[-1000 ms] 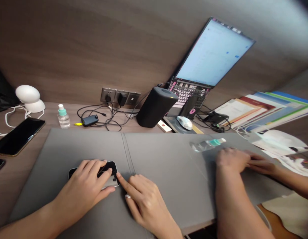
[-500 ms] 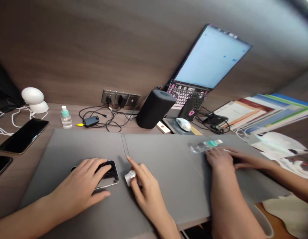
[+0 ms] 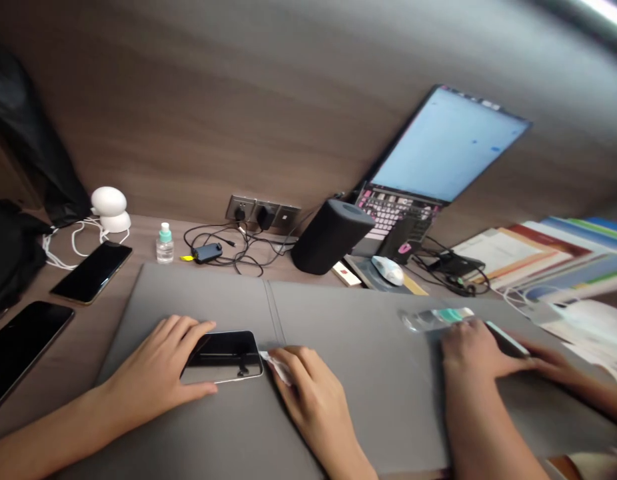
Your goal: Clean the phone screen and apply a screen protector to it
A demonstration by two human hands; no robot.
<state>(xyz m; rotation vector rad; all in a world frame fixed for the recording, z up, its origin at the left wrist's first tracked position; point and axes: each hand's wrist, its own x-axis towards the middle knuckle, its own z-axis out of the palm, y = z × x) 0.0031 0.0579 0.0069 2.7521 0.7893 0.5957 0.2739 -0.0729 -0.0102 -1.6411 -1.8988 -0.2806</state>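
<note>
A black smartphone (image 3: 223,356) lies screen up on the grey desk mat (image 3: 358,347). My left hand (image 3: 156,370) grips its left end, fingers over the top edge and thumb under the bottom edge. My right hand (image 3: 311,393) is curled just right of the phone and pinches a small white wipe (image 3: 277,363) that touches the phone's right edge. Another person's hands (image 3: 481,350) rest on the mat at the right, over a second phone (image 3: 506,339), next to a small clear bottle (image 3: 436,319) lying on its side.
Two dark phones (image 3: 91,272) lie left of the mat. At the back stand a white lamp (image 3: 109,208), a small upright bottle (image 3: 164,244), wall sockets with cables (image 3: 238,243), a black speaker (image 3: 331,237), a mouse (image 3: 387,270) and an open laptop (image 3: 438,167). Booklets (image 3: 533,257) fan out at right.
The view has swung left and up. My left hand slid off the phone's screen to its left end. My right hand brought the white wipe against the phone's right edge.
</note>
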